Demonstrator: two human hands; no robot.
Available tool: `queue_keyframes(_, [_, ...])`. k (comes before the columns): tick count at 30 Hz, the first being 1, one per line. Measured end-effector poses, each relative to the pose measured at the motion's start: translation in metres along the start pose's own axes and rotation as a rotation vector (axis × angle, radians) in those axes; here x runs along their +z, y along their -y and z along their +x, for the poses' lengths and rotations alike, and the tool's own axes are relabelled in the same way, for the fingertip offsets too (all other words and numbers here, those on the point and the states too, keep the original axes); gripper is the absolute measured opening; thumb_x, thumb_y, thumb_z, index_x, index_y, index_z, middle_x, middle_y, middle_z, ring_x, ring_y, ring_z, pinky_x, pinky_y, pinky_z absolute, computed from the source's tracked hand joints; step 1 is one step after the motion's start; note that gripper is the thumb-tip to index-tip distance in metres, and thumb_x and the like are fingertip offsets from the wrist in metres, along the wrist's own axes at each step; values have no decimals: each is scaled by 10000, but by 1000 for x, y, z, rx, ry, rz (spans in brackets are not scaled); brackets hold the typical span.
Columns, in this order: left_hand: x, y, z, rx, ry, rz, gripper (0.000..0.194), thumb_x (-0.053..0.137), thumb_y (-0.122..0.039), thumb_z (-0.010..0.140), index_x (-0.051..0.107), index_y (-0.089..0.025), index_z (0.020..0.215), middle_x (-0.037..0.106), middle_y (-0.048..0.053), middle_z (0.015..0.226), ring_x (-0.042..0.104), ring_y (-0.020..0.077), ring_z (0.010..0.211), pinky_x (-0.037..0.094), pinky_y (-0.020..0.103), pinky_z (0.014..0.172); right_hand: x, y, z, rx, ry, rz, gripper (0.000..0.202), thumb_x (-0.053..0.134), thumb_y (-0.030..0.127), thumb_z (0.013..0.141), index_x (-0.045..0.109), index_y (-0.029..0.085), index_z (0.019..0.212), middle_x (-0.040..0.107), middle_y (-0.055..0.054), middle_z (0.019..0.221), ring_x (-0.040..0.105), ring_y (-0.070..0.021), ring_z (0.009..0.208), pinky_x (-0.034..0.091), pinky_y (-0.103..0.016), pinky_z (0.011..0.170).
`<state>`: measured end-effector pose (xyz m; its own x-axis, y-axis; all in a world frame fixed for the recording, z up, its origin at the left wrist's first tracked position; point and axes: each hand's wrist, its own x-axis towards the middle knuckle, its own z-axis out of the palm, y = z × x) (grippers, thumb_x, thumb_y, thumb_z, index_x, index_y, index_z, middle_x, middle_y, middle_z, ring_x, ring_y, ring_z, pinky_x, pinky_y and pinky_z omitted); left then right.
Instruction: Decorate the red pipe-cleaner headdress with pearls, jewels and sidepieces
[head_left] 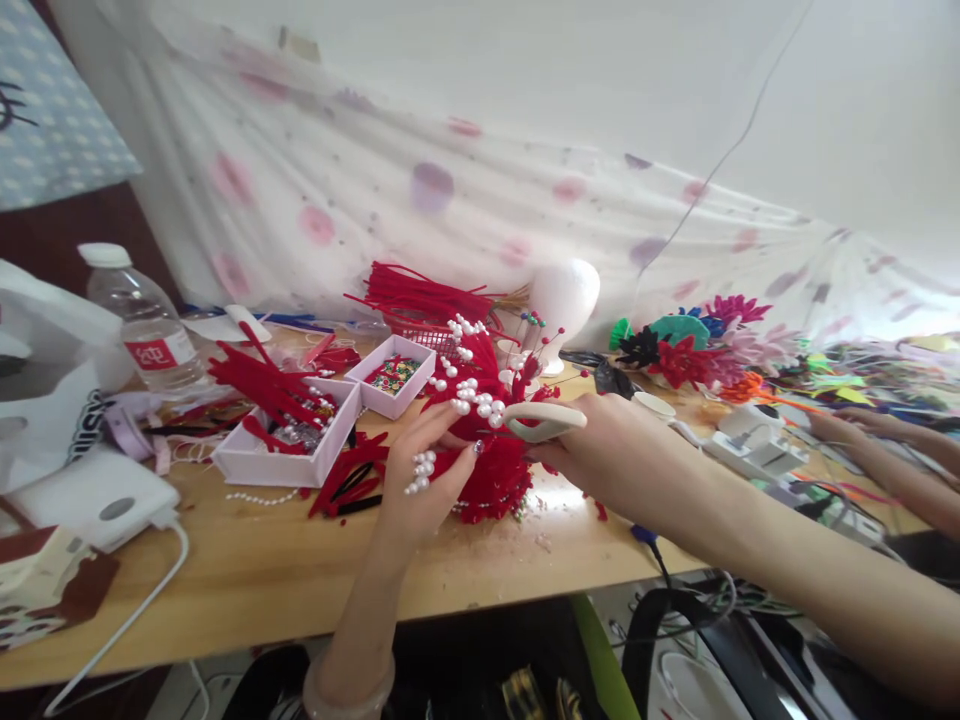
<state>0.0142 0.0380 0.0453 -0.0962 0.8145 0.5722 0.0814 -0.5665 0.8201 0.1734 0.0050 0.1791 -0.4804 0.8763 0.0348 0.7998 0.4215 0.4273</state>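
1. The left hand (pixel 424 480) is gripping the red fuzzy ornament with white pearl beads (pixel 484 440), fingers curled onto its left side, a short strand of pearls lying across the fingers.
2. The right hand (pixel 611 445) is clenching a pair of cream-handled scissors (pixel 544 422), which are touching the ornament's upper right; the blades are hidden in the red fibres.
3. The ornament is sitting near the front edge of the wooden table (pixel 247 570), about midway along it.
4. Two white open trays are lying toward the table's left: a larger one (pixel 289 440) holding red stems and beads, a smaller one (pixel 394 375) with mixed bits, hard to make out.
5. One clear plastic water bottle (pixel 142 325) is standing at the back left corner.
6. A heap of coloured fuzzy flowers (pixel 694 350) is crowding the back right.
7. Another person's forearm (pixel 885 440) is reaching in at the right edge, cut off.
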Motion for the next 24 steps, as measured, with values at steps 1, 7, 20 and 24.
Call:
queue_keyframes(1, [0, 1, 0, -2, 13, -19, 317, 674, -125, 763, 727, -198, 1067, 718, 74, 1129, 705, 162, 727, 594, 376, 836, 2, -1, -2, -22, -24, -10, 250, 568, 10, 809, 697, 200, 907, 655, -1, 726, 408, -74, 465, 148, -253, 448])
queue_keyframes(7, [0, 2, 0, 38, -2, -34, 366, 666, -93, 762, 723, -204, 1106, 747, 33, 997, 707, 162, 752, 571, 388, 915, 19, -8, -17, 47, 86, -53, 237, 495, 31, 854, 651, 182, 948, 626, -21, 771, 423, -89, 503, 147, -249, 461])
queue_keyframes(20, [-1, 2, 1, 44, 14, 7, 331, 652, -107, 770, 728, -178, 1085, 732, 53, 984, 684, 145, 714, 579, 355, 854, 42, -18, -32, 117, 183, 81, 273, 449, 44, 805, 578, 166, 1012, 659, -52, 896, 464, -116, 533, 134, -294, 518])
queue_keyframes(24, [-1, 2, 0, 55, -21, 40, 329, 655, -140, 765, 720, -184, 1085, 721, 36, 856, 681, 184, 780, 581, 365, 817, 44, -22, -40, 124, 165, 104, 299, 445, 61, 823, 554, 163, 1082, 673, -62, 870, 560, -165, 605, 153, -293, 524])
